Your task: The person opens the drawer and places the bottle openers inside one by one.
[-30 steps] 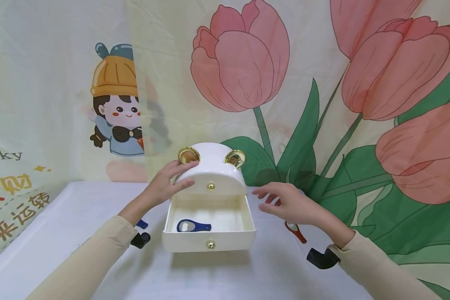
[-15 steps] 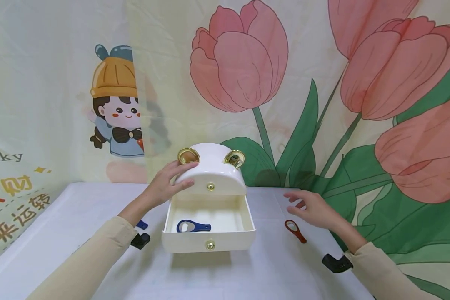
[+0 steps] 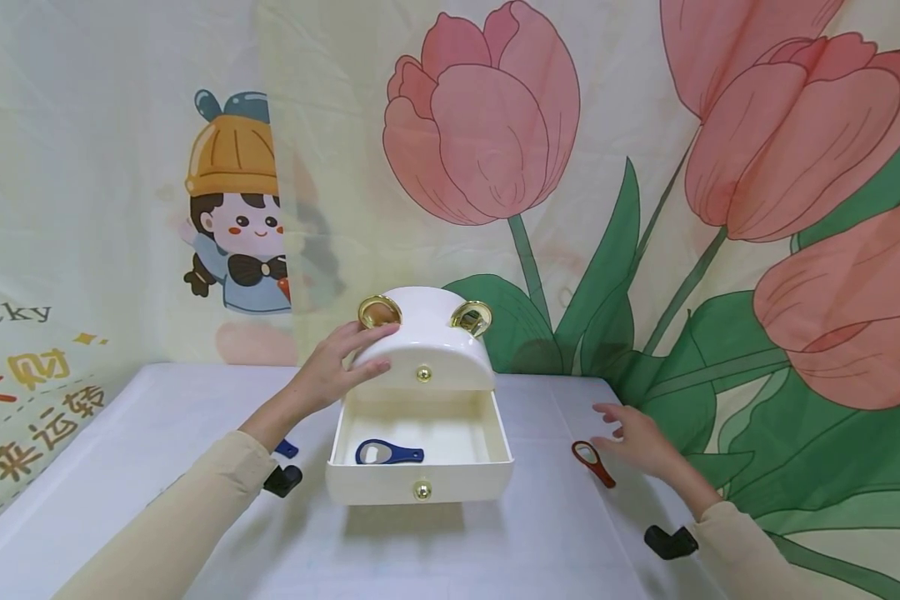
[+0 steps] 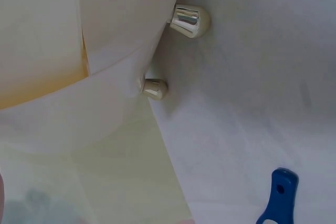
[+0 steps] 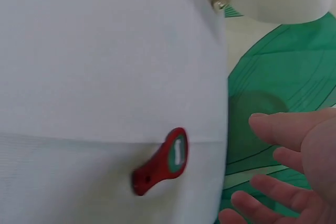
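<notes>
My left hand rests on the left side of a white storage box with a rounded top, its fingers fairly straight over the edge. The box's lower drawer is pulled out, and a blue bottle opener lies inside it. To the right, a red bottle opener lies on the table, handle toward the front. My right hand hovers just beside its ring end, fingers loosely spread and holding nothing. In the right wrist view, the red bottle opener lies apart from the fingers.
Another blue opener's handle shows on the table by my left wrist, the rest hidden by the arm. Two gold-rimmed discs stand up on the box, and gold knobs stick out in front. A printed curtain hangs behind the white-covered table.
My right hand has moved right and toward the front, from beside the box to beside the red bottle opener. The left hand has stayed on the box.
</notes>
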`<state>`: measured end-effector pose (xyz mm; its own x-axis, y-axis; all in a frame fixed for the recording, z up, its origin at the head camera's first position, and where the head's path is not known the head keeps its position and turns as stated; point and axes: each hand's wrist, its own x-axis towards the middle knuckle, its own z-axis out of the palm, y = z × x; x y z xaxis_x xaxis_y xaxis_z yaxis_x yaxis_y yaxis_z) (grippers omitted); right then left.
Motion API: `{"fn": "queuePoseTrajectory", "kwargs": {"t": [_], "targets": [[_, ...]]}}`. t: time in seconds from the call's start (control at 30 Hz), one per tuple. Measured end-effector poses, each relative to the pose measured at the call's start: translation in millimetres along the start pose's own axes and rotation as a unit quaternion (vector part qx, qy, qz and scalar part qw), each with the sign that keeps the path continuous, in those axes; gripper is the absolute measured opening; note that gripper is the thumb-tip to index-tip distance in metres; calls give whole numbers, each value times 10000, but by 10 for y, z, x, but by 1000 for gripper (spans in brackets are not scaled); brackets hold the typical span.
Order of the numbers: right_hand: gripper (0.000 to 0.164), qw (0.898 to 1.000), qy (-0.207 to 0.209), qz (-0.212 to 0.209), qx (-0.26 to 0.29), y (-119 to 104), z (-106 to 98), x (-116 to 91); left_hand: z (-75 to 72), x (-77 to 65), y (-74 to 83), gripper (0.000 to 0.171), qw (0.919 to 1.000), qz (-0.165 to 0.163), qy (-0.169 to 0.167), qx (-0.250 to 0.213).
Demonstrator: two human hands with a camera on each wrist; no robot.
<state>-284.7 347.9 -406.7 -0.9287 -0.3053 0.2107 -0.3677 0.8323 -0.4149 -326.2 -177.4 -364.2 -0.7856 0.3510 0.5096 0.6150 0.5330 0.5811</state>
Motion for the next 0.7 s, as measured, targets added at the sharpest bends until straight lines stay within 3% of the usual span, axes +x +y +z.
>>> {"fn": "queuePoseTrajectory", "kwargs": {"t": [0.3,0.7], "targets": [[61,9984,-182,522,149,236,268,-33,13,1,-3,58,10000,-41,-2,41],[65,9972,-162,736,8,314,483,-31,1,3,11,58,10000,-39,-7,35]]}}
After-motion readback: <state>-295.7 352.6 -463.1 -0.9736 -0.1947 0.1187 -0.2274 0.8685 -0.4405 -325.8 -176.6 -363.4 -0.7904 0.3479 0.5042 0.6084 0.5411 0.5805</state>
